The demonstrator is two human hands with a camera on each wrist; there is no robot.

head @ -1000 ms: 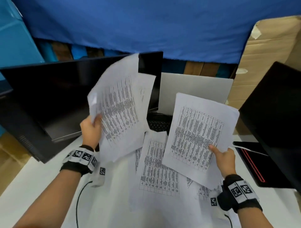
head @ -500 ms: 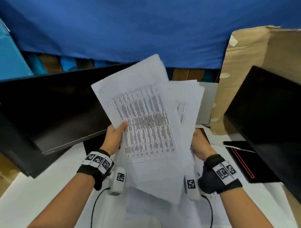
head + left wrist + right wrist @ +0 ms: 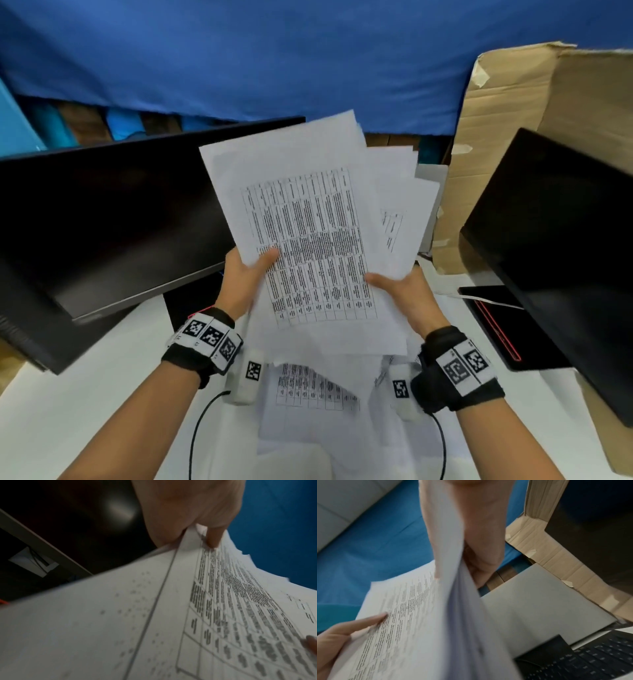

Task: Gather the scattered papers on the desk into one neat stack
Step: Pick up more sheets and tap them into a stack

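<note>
Below the raised hands, loose printed sheets (image 3: pixel 308 394) lie on the white desk (image 3: pixel 102 394). The left hand (image 3: pixel 241 277) and the right hand (image 3: pixel 407 291) each pinch the fanned bundle of papers (image 3: pixel 308 222), thumbs on the top sheet, fingers curled behind, with a dark monitor (image 3: pixel 102 222) beyond.

Even, soft indoor light with faint shadows; a pale glare patch sits on the dark monitor (image 3: pixel 120 509) in the left wrist view. Both wrist views are blurred and soft close up, and the head view bows straight edges outward near its borders.
</note>
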